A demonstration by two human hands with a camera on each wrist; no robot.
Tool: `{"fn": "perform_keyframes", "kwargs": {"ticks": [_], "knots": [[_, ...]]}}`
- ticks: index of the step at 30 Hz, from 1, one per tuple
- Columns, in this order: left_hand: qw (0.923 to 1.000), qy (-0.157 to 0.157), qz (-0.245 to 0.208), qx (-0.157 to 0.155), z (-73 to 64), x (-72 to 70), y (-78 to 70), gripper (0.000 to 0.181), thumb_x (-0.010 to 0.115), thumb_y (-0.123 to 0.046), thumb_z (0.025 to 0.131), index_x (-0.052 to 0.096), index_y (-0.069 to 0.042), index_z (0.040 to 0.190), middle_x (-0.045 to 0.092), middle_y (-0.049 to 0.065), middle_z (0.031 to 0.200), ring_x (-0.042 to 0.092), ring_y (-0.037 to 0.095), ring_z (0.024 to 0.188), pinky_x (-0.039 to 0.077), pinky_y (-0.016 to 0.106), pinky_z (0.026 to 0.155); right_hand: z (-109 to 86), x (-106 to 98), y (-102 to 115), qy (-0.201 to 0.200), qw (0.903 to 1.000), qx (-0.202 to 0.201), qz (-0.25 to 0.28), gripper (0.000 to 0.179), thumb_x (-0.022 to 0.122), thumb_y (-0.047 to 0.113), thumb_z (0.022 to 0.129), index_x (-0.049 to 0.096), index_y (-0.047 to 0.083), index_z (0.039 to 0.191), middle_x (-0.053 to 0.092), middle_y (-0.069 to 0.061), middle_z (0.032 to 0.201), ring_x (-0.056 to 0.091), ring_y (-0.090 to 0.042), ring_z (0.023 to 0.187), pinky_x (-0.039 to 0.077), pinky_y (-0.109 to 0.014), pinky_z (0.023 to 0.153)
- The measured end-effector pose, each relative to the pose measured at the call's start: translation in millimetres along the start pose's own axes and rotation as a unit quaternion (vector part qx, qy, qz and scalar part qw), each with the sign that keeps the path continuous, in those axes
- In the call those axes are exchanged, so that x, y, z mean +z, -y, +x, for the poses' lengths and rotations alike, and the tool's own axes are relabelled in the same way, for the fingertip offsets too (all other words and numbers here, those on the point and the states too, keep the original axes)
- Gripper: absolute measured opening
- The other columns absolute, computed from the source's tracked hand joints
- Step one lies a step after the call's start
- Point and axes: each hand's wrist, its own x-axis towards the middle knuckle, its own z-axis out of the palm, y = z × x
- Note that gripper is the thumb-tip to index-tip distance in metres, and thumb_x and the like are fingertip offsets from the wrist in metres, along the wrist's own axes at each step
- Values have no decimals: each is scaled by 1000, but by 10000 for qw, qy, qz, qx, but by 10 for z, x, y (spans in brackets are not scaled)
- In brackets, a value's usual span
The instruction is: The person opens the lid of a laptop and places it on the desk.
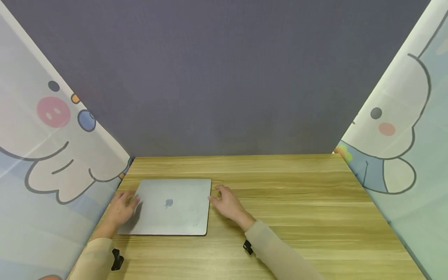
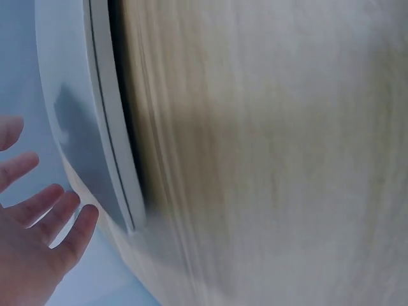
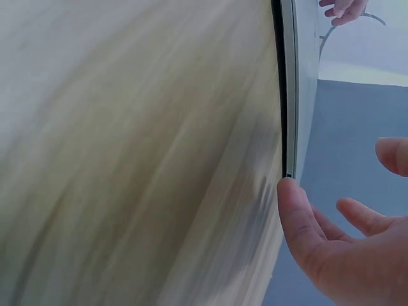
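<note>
A closed silver laptop (image 1: 189,216) with an apple logo lies flat on the wooden table, left of its middle. My left hand (image 1: 119,210) is at the laptop's left edge, casting a shadow on the lid. Its fingers look spread and loosely bent in the left wrist view, where the laptop's side (image 2: 108,95) shows close by. At the right edge of the laptop is my right hand (image 1: 228,204), thumb and fingers apart. In the right wrist view, a fingertip (image 3: 288,186) overlaps the end of the laptop's edge (image 3: 290,95). Neither hand grips it.
A dark grey panel (image 1: 231,77) stands along the back of the wooden table (image 1: 297,217). Cartoon-printed curtains flank it at left (image 1: 21,116) and right (image 1: 430,163). The left curtain is close to my left forearm. Light sleeves and black wrist straps cover both wrists.
</note>
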Motion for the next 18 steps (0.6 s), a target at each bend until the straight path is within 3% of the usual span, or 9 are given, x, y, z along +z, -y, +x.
{"fn": "perform_keyframes", "kwargs": {"ticks": [6, 11, 14, 18], "knots": [[9989, 340, 127, -301, 4, -26, 84, 56, 47, -35, 108, 44, 9, 141, 36, 41, 137, 45, 58, 119, 40, 71, 96, 64, 87, 28, 35, 9997, 166, 158, 55, 63, 33, 101, 52, -2, 141, 61, -22, 128, 59, -35, 115, 51, -52, 95], [9981, 475, 107, -375, 18, -43, 138, 57, 48, -36, 108, 44, 10, 142, 48, 42, 130, 54, 55, 113, 48, 64, 90, 114, 154, 40, 89, 9993, 267, 257, 52, 64, 32, 100, 54, -1, 139, 62, -21, 124, 59, -35, 114, 52, -52, 93], [9977, 539, 54, -413, 23, -52, 137, 57, 48, -35, 107, 44, 10, 142, 54, 40, 126, 55, 54, 113, 49, 63, 89, 133, 185, 39, 103, 9987, 328, 375, 52, 63, 32, 100, 55, -1, 139, 63, -20, 123, 61, -33, 111, 53, -50, 91], [9965, 631, -31, -545, 37, -58, 112, 59, 48, -38, 107, 43, 9, 144, 54, 39, 127, 56, 52, 113, 50, 61, 88, 139, 211, 49, 142, 9976, 414, 540, 51, 64, 32, 100, 55, -1, 139, 64, -19, 120, 63, -31, 106, 54, -48, 87]]}}
